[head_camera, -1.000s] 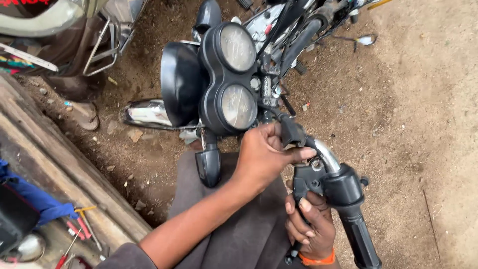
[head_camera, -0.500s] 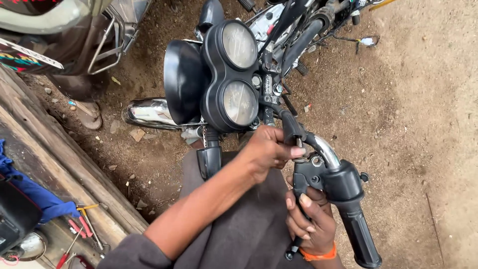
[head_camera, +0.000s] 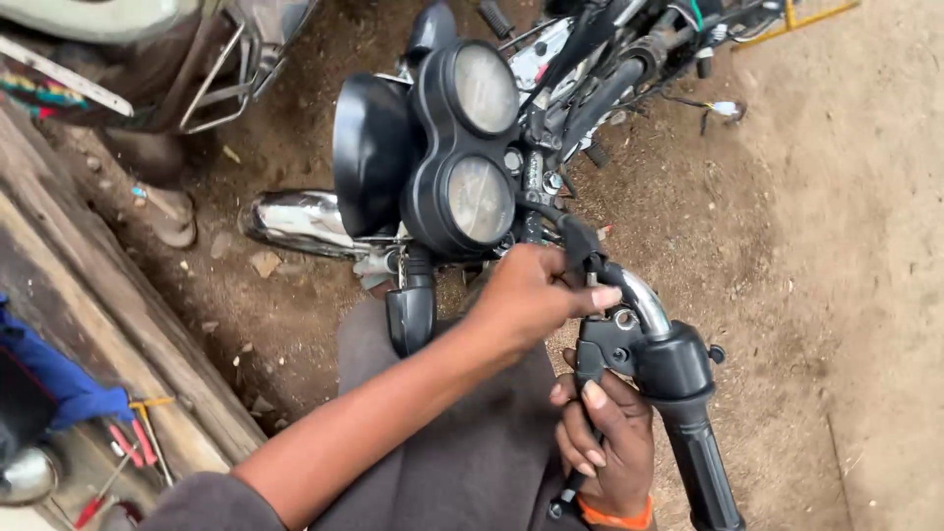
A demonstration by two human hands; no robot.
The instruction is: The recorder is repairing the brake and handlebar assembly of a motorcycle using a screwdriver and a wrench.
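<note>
Dirt ground below; my left grip (head_camera: 536,295) pinched the fitting at the lever bracket (head_camera: 615,339), right grip (head_camera: 605,442) clenched the lever; I judged steady bracing best.

— From my feed, the gauges (head_camera: 462,147) are black with greyish dials, the grip (head_camera: 700,462) black, the bar (head_camera: 644,300) shiny chrome.

— And the wrist?

— I see an orange band (head_camera: 615,514) there. The ground (head_camera: 836,246) is brown dirt; the tools (head_camera: 128,447) have red handles, beside a blue cloth (head_camera: 59,379).
</note>
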